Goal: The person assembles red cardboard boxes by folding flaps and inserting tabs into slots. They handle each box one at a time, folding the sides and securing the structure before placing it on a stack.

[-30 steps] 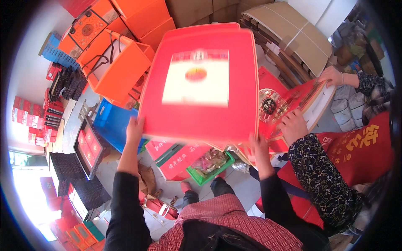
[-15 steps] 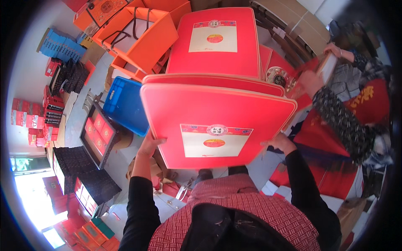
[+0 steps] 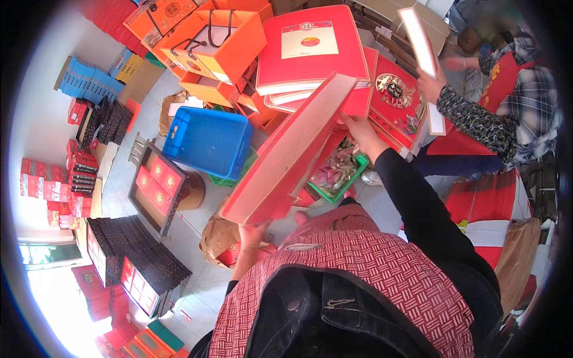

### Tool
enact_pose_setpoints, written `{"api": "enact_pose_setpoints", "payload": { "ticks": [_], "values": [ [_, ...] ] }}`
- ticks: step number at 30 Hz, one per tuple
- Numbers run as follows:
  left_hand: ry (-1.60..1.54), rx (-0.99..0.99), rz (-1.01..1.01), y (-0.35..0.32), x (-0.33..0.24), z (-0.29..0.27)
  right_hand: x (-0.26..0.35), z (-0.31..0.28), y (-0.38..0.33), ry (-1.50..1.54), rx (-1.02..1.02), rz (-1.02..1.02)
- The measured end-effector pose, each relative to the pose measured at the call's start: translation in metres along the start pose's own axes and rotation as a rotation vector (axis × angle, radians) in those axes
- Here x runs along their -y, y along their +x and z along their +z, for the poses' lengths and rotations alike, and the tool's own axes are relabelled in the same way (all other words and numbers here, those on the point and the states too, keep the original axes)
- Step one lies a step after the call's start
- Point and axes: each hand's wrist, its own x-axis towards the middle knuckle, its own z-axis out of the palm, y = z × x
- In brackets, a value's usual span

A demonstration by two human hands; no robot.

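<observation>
Before me a large, flat red panel [image 3: 286,152] is tilted steeply, its pale edge facing up, running from lower left to upper right. My left hand [image 3: 253,235] is closed on its lower end, close to my apron. At the far end my right hand [image 3: 362,134] grips its edge, fingers partly hidden. Behind it lies a stack of similar red panels [image 3: 352,51], the top one bearing a cream label. Below my right hand, a green basket [image 3: 349,185] holds small wrapped pieces.
A blue crate [image 3: 206,140] and orange gift boxes [image 3: 224,51] stand at the left and back. A framed tray [image 3: 156,191] of red packets is nearby. At right, a co-worker's hand [image 3: 431,83] raises a white-edged board [image 3: 418,42] beside a red box with a round gold emblem [image 3: 394,92].
The red panel has turned from face-on to nearly edge-on. My left hand has come down and inward, while my right has gone up and forward. The co-worker's board is now raised upright.
</observation>
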Motion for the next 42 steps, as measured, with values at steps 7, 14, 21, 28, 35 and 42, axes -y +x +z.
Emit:
{"api": "enact_pose_setpoints", "payload": {
  "ticks": [7,14,21,28,35,42],
  "values": [
    [0.032,0.363,-0.1,-0.012,-0.061,-0.031,0.033,0.058,-0.052,-0.426,-0.131,-0.29],
    [0.228,0.12,0.594,0.034,-0.179,0.024,0.044,0.058,-0.056,-0.674,-0.167,-0.519],
    [0.693,0.419,0.135,0.147,-0.19,0.182,0.035,0.068,-0.085,-0.801,0.025,-0.783],
    [0.354,0.582,-0.097,0.164,-0.149,0.195,0.0,-0.01,-0.056,-0.7,0.012,-0.687],
    [0.292,0.545,-0.203,0.131,-0.163,0.188,0.012,-0.015,-0.053,0.129,0.21,-0.3],
    [0.41,0.418,-0.167,0.115,-0.171,0.178,0.015,0.001,-0.052,0.139,0.244,-0.384]
  ]
}}
